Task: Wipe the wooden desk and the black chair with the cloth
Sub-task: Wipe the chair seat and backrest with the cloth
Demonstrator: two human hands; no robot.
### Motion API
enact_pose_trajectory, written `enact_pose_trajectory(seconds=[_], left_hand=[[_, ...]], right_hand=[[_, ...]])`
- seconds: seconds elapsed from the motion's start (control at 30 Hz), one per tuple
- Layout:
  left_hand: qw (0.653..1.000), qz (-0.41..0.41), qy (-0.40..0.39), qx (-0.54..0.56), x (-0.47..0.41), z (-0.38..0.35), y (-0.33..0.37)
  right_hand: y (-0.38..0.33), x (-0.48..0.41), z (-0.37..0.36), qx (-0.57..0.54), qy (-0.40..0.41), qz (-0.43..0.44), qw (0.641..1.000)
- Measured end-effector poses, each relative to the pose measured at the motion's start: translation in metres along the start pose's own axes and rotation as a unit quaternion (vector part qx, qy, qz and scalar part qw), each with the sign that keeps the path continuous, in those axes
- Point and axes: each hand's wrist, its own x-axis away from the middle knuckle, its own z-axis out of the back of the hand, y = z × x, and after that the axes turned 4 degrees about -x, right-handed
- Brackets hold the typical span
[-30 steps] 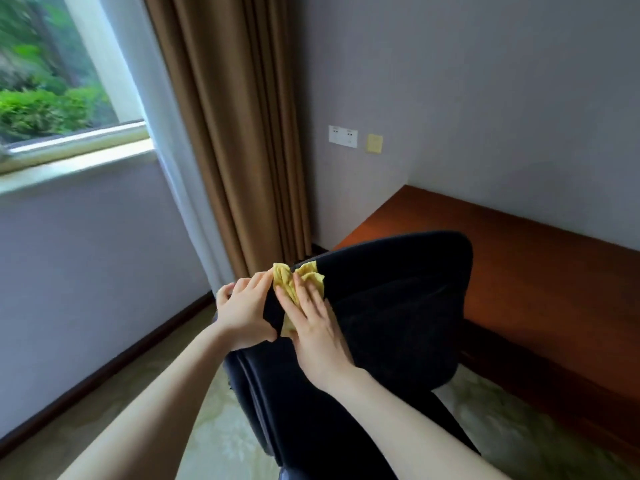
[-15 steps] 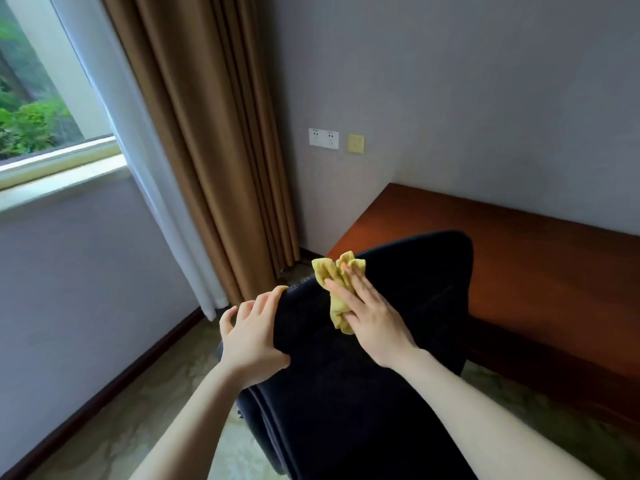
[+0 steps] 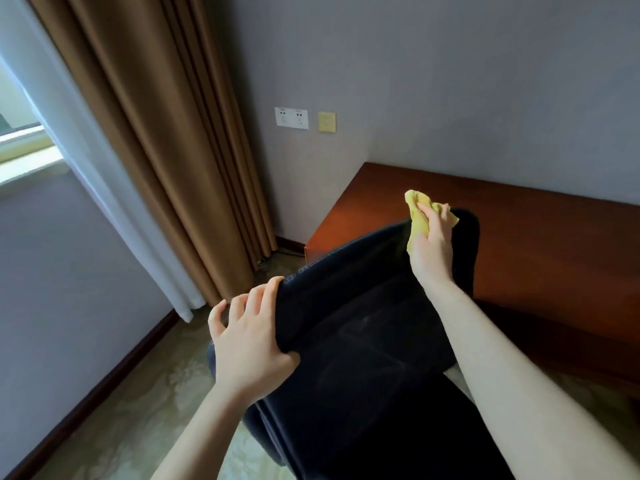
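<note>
Right hand [image 3: 431, 244] at the far end of the black chair [image 3: 363, 323] back's top edge, fingers and thumb curled round the bunched yellow cloth [image 3: 416, 221], pressing it onto the upholstery. Left hand [image 3: 247, 337] grips the near corner of the same edge, thumb in front, fingers hooked over. Wooden counter [image 3: 540, 244] just beyond the right hand; brown curtain [image 3: 156, 133] beyond the left.

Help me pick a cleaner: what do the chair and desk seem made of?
Black chair: dark upholstery, fabric or perhaps faux leather, mostly matte, with a pale stitched seam along its top edge. Wooden desk: reddish-brown wood or veneer, smooth, with a soft sheen near its left corner.
</note>
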Motion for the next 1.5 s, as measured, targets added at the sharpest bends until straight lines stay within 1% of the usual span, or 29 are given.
enact_pose_trajectory(seconds=[0.07, 0.13, 0.17, 0.23, 0.3, 0.37, 0.53, 0.67, 0.77, 0.87, 0.93, 1.0, 1.07, 1.17, 1.23, 1.37, 1.5], left_hand=[[1.000, -0.007, 0.009, 0.009, -0.001, -0.001, 0.000], [1.000, -0.013, 0.008, 0.010, 0.000, -0.001, -0.002], [1.000, -0.016, 0.008, 0.010, 0.002, -0.001, -0.005], [1.000, -0.018, 0.006, 0.011, 0.005, 0.000, -0.008], [1.000, -0.014, 0.001, 0.016, 0.005, 0.000, -0.009], [1.000, -0.012, -0.007, 0.020, 0.004, 0.000, -0.008], [1.000, 0.000, 0.001, 0.030, 0.005, 0.003, -0.006], [1.000, 0.002, -0.006, 0.025, 0.008, 0.006, -0.005], [0.999, 0.006, -0.027, 0.026, 0.007, 0.008, -0.005], [0.999, 0.011, -0.038, 0.028, 0.006, 0.010, -0.006], [0.999, 0.012, -0.038, 0.029, 0.004, 0.011, -0.006], [0.999, 0.010, -0.039, 0.033, 0.001, 0.011, -0.006], [0.998, 0.007, -0.046, 0.034, -0.001, 0.012, -0.007], [0.998, 0.005, -0.060, 0.031, -0.007, 0.011, -0.009], [0.997, 0.005, -0.074, 0.033, -0.012, 0.012, -0.010], [0.996, 0.001, -0.083, 0.031, -0.022, 0.008, -0.006], [0.997, -0.037, -0.073, 0.012, -0.029, 0.002, -0.002]], right_hand=[[-0.008, 0.003, -0.006, -0.032, 0.018, -0.028, 0.999], [-0.015, 0.016, -0.013, -0.037, -0.007, -0.034, 0.999], [-0.018, 0.027, -0.018, -0.033, -0.030, -0.022, 0.999], [-0.022, 0.055, -0.029, 0.010, -0.090, 0.033, 0.995], [-0.025, 0.085, -0.039, 0.060, -0.152, 0.099, 0.982], [-0.029, 0.112, -0.049, 0.071, -0.199, 0.143, 0.967], [-0.042, 0.147, -0.055, 0.086, -0.303, 0.218, 0.924], [-0.043, 0.139, -0.037, 0.136, -0.343, 0.269, 0.890], [-0.042, 0.121, -0.027, 0.164, -0.330, 0.288, 0.884], [-0.037, 0.104, -0.019, 0.176, -0.316, 0.280, 0.889], [-0.032, 0.090, -0.013, 0.172, -0.303, 0.264, 0.899], [-0.028, 0.074, -0.006, 0.164, -0.290, 0.238, 0.912], [-0.022, 0.060, 0.003, 0.156, -0.259, 0.201, 0.932], [-0.011, 0.039, 0.027, 0.124, -0.185, 0.100, 0.970], [-0.005, 0.026, 0.041, 0.123, -0.164, 0.065, 0.976], [-0.004, 0.003, 0.052, 0.128, -0.119, 0.044, 0.984], [-0.002, 0.002, 0.049, 0.112, -0.069, 0.022, 0.991]])
